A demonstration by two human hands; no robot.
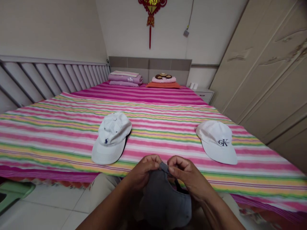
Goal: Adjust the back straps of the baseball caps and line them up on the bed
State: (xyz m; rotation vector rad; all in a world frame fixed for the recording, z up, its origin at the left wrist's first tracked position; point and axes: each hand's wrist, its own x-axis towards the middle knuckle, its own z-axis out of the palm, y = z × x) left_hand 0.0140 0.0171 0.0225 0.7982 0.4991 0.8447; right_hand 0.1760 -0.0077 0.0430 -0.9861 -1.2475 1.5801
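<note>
Striped bedsheet [163,142] | two white caps [111,137] [217,142] | wardrobe [263,80] right | left hand [142,171], right hand [185,175] together, pinching gray cap [165,198]

A home bedroom: striped bed [153,143], beige wardrobe [261,76].

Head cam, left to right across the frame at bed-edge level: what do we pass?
green plastic stool → white cap with navy polo logo → left hand → right hand → white CK cap → cream wardrobe doors
</note>
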